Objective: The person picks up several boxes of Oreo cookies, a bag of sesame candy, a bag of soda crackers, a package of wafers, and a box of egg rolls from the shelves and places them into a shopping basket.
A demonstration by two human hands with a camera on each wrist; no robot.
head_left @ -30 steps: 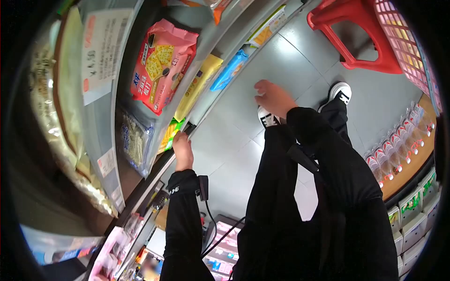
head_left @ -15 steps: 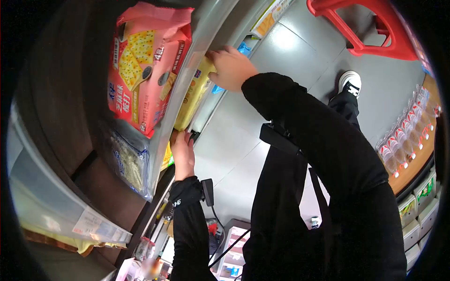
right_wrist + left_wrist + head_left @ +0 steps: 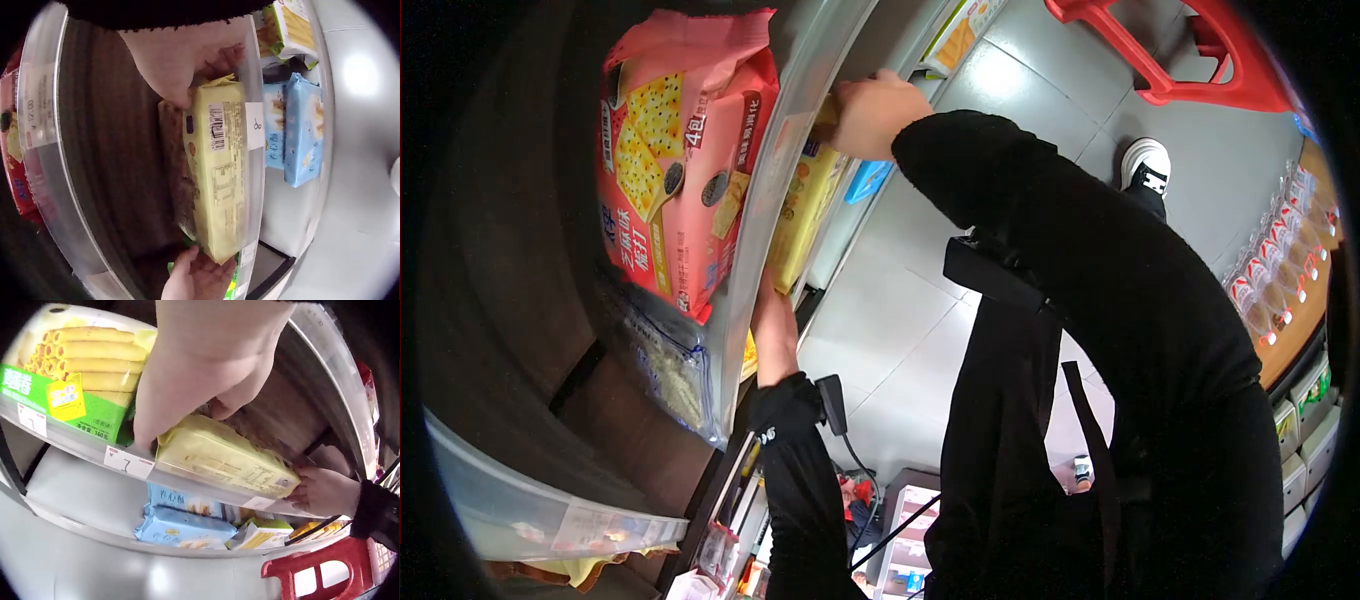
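A long yellow snack packet [image 3: 215,169] stands on edge behind the clear front lip of a shelf, brown pictures on its other side. My left hand [image 3: 206,369] grips one end, with a digit in front of the packet and others over its top. At the opposite end my right hand [image 3: 181,62] holds the packet between thumb and fingers. In the head view the right hand [image 3: 878,112] is at the far end and the left hand [image 3: 774,325] at the near end, its fingertips hidden behind the shelf lip.
A green-and-yellow egg roll bag [image 3: 81,369] stands beside the left hand. Blue packets [image 3: 184,525] lie on the shelf below. Above sits a pink cracker bag [image 3: 685,160] next to a clear bag [image 3: 665,365]. A red stool [image 3: 1190,60] and bottles [image 3: 1280,250] are at right.
My right hand has come from above the floor to the yellow packet's far end. The left hand has shifted in behind the lip at the near end. The head view has moved closer to the shelf.
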